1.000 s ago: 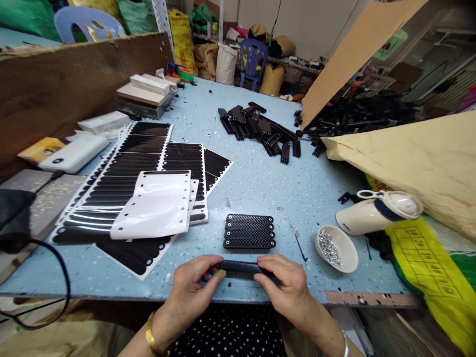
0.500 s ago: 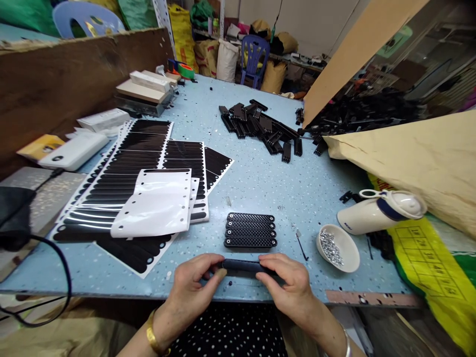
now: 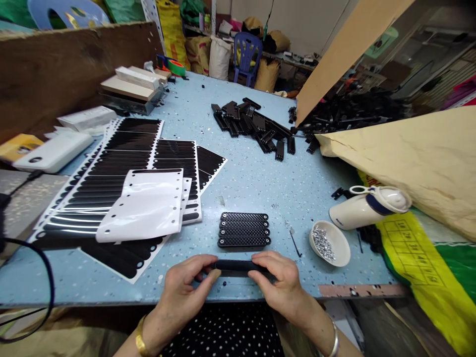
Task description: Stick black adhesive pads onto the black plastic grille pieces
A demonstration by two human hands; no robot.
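Observation:
A slim black bar is held level above the table's front edge. Its left end is pinched between the thumb and fingers of my left hand, its right end by my right hand. Just beyond it lies a block of several textured black bars side by side, with round silver studs at their ends. Sheets of black strips lie to the left, partly under a curled white backing sheet. A white bowl of small silver pieces stands to the right, near a small thin black tool.
Black pieces are heaped at the table's far side. A cream bottle lies behind the bowl, beside a yellow sack. Boxes stand at the back left, and a black cable loops at the front left.
The view has shifted slightly, so the table's things appear further left. Both hands keep their grip on the black bar, with little visible change in their pose.

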